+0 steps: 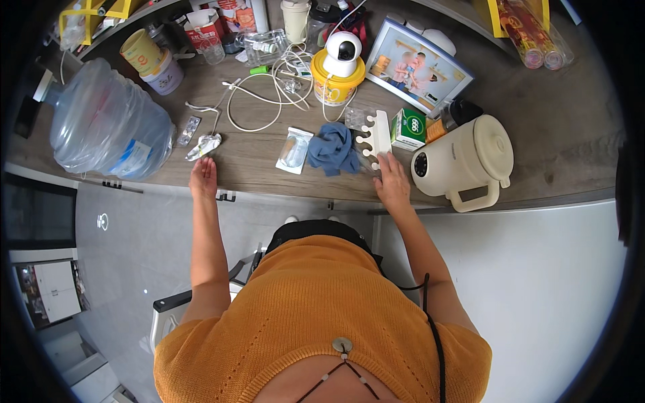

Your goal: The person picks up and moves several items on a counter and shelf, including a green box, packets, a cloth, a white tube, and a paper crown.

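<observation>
My left hand (203, 178) is at the desk's front edge, its fingers extended and apparently holding nothing. Just beyond its fingertips lies a crumpled silver-and-white wrapper (203, 146), beside a blister pack (189, 131). On the other side, my right hand (393, 180) has its fingertips on the lower end of a white hook rack (380, 134) with rounded knobs; the thumb is spread apart. Clear plastic packaging (359, 117) sits partly behind the rack. A bunched blue cloth (333, 149) and a small white-and-clear packet (294, 150) lie between my hands.
Right of the rack stand a green-and-white box (408, 129) and a cream electric kettle (463, 163). A framed photo (422, 66), a white camera (342, 54) on a yellow tub (338, 84) and tangled white cables (279, 101) are behind. A large water bottle (111, 121) lies left.
</observation>
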Tool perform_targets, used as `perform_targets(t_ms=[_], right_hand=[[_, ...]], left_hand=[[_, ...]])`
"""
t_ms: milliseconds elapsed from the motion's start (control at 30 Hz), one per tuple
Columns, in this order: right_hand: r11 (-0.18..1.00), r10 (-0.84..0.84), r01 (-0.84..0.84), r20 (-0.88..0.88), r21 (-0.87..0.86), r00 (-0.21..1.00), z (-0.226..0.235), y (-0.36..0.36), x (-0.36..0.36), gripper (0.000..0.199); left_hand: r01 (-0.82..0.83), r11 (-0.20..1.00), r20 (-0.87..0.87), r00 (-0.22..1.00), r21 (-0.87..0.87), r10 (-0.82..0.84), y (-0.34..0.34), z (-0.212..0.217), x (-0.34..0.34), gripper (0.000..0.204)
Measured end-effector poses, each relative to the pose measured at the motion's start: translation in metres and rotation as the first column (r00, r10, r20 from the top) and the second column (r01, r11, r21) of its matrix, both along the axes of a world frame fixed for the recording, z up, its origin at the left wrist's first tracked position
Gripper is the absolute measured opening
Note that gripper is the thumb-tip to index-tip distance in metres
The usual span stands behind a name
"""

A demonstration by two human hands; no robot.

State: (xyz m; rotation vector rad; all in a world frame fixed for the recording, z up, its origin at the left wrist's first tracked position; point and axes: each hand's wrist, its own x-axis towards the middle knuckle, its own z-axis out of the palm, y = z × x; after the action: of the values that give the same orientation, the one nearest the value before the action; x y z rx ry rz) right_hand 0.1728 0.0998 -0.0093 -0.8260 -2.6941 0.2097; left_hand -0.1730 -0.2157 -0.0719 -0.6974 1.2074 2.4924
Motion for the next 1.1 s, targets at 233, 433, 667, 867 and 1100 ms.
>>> perform_targets(t_ms=[233,433,667,867,1100], right_hand=[[0.953,-0.229,0.164,-0.253,-0.255,0.94,0.005,0.011,0.0,0.024],[0.749,-0.475,0.075,-0.456,-0.658,0.753,-0.005,0.033,0.019,0.022],[0.449,-0.675,-0.265,-0.519,-0.853,0.524,0.03,0.006,0.016,0.023],[0.412,-0.666,-0.288,-0.502,-0.864,0.552,0.033,0.001,0.011,0.022],[0.43,-0.638,-0.28,-0.508,-0.859,0.578,0.026,-0.002,0.0,0.019]], left_hand=[[0.083,0.988,-0.01,0.996,-0.132,-0.085,0.007,0.009,0.017,0.02],[0.195,0.966,-0.089,0.973,-0.171,-0.213,0.034,0.022,0.042,0.013],[0.316,0.927,-0.151,0.925,-0.202,-0.348,0.062,0.043,0.07,0.012],[0.335,0.923,-0.175,0.913,-0.189,-0.368,0.068,0.045,0.079,0.014],[0.27,0.936,-0.181,0.933,-0.224,-0.312,0.051,0.037,0.078,0.013]])
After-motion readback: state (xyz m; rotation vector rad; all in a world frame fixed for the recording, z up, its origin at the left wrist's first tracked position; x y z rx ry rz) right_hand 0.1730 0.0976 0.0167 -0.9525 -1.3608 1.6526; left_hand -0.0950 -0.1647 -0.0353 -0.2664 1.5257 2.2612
